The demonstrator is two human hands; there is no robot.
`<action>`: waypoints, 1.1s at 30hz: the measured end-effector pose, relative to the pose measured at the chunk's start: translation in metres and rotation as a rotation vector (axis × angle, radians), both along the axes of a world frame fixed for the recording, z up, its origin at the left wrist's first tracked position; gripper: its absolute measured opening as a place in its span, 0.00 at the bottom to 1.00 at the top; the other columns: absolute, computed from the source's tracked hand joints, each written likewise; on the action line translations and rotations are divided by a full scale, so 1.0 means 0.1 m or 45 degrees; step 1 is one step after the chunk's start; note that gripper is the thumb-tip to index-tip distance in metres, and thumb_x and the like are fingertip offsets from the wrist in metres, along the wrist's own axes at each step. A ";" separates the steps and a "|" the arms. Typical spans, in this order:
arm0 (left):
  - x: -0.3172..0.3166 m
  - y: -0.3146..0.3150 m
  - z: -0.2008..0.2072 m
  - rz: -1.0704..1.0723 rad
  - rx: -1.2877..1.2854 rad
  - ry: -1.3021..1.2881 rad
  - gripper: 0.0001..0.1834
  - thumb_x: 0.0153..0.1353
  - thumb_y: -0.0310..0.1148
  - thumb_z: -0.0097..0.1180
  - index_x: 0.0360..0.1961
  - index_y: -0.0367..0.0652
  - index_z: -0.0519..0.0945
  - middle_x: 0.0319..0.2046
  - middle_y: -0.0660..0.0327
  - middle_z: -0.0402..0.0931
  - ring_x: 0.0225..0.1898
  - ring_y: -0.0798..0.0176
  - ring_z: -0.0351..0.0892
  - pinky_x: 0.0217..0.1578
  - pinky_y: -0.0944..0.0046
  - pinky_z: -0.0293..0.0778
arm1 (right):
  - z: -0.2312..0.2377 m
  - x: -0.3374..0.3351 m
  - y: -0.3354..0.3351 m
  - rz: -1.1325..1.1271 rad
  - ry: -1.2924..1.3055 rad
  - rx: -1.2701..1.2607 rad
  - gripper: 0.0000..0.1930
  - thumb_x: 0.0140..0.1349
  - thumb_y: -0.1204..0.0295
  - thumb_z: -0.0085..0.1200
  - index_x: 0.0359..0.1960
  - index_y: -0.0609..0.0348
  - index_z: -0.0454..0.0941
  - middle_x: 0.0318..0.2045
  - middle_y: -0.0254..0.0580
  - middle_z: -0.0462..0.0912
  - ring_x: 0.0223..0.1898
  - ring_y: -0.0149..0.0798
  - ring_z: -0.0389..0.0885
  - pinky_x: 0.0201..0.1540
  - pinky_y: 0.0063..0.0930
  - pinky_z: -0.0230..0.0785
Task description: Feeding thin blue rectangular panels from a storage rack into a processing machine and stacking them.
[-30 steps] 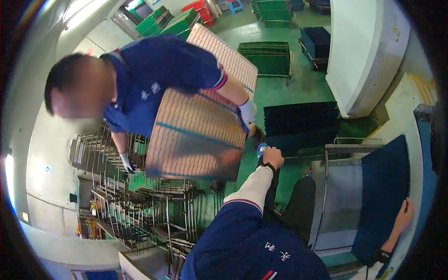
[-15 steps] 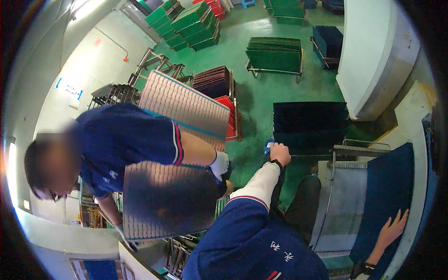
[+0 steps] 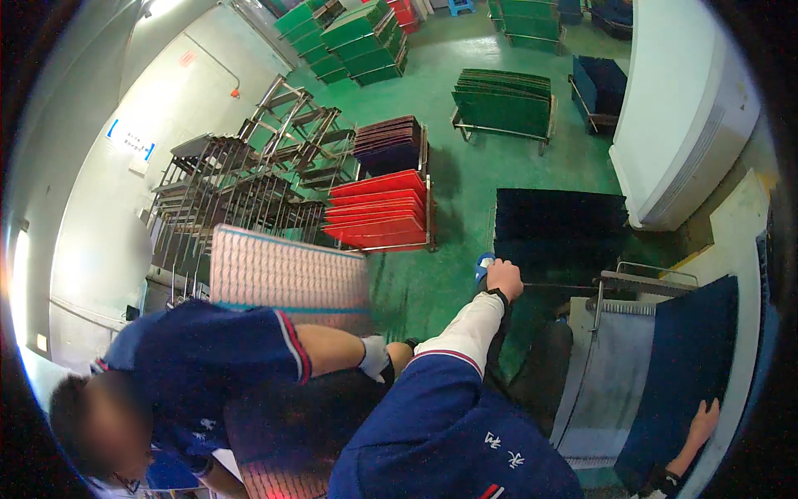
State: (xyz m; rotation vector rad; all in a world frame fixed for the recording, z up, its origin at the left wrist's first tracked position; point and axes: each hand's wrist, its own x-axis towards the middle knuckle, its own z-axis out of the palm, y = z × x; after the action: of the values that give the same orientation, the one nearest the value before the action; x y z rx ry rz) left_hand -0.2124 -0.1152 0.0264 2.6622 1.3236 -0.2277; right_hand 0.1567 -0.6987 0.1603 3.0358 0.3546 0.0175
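My left hand (image 3: 504, 279) is closed at the end of the white-sleeved forearm, beside a blue-and-white object that looks like a shoe (image 3: 484, 265). What its fingers hold, if anything, is hidden. Over at the lower right, my right hand (image 3: 705, 422) rests against the outer edge of a dark blue panel (image 3: 683, 366), fingers apart. That panel lies at a slant on a pale machine bed (image 3: 611, 378) with toothed edges. A dark stack of panels (image 3: 559, 218) stands just beyond my left hand.
To my left a co-worker in a blue shirt (image 3: 274, 349) bends by a pinkish patterned panel (image 3: 287, 270). Behind stand metal racks (image 3: 224, 191), a cart of red panels (image 3: 382, 212) and a cart of green panels (image 3: 503, 104). A white cabinet (image 3: 690, 125) stands at the right.
The co-worker and the patterned panel have moved down and leftward, uncovering the red panels and racks. My right hand has slid slightly down along the dark blue panel's edge; my left hand barely moves.
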 end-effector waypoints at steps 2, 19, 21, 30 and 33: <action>0.01 0.00 0.02 0.011 -0.020 0.007 0.16 0.52 0.44 0.60 0.36 0.45 0.86 0.41 0.56 0.81 0.48 0.51 0.77 0.45 0.52 0.72 | -0.04 0.12 -0.13 -0.072 0.092 0.029 0.27 0.66 0.62 0.54 0.62 0.67 0.67 0.61 0.58 0.71 0.63 0.55 0.68 0.65 0.41 0.59; -0.04 0.04 0.00 0.004 -0.036 -0.047 0.16 0.52 0.42 0.59 0.34 0.42 0.86 0.39 0.54 0.81 0.47 0.48 0.77 0.43 0.49 0.72 | -0.02 0.35 -0.17 -0.144 0.232 0.072 0.34 0.60 0.58 0.59 0.63 0.69 0.65 0.61 0.61 0.69 0.63 0.58 0.66 0.66 0.42 0.58; -0.05 0.05 -0.01 0.001 -0.063 -0.033 0.16 0.51 0.42 0.59 0.34 0.42 0.86 0.39 0.54 0.81 0.46 0.48 0.77 0.43 0.48 0.72 | 0.06 0.31 -0.10 -0.170 0.236 0.025 0.34 0.60 0.58 0.59 0.63 0.68 0.65 0.62 0.61 0.68 0.63 0.57 0.65 0.66 0.42 0.58; -0.10 0.09 -0.07 0.025 -0.067 -0.077 0.14 0.49 0.41 0.60 0.32 0.42 0.86 0.38 0.54 0.81 0.46 0.48 0.77 0.44 0.49 0.73 | 0.16 0.18 0.06 -0.270 0.242 -0.003 0.34 0.60 0.58 0.58 0.64 0.65 0.65 0.64 0.57 0.66 0.66 0.55 0.62 0.68 0.42 0.55; -0.12 0.10 -0.08 0.019 -0.042 -0.104 0.14 0.50 0.40 0.59 0.31 0.42 0.86 0.38 0.54 0.81 0.46 0.48 0.77 0.44 0.49 0.73 | 0.06 0.27 0.00 -0.268 0.197 -0.077 0.34 0.59 0.58 0.59 0.64 0.64 0.66 0.64 0.57 0.67 0.66 0.55 0.62 0.68 0.42 0.56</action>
State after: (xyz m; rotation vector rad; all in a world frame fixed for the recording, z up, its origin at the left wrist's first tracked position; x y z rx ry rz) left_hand -0.2243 -0.1053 0.0186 2.6039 1.3037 -0.1360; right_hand 0.1834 -0.6988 0.1663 3.0040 0.0435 -0.2385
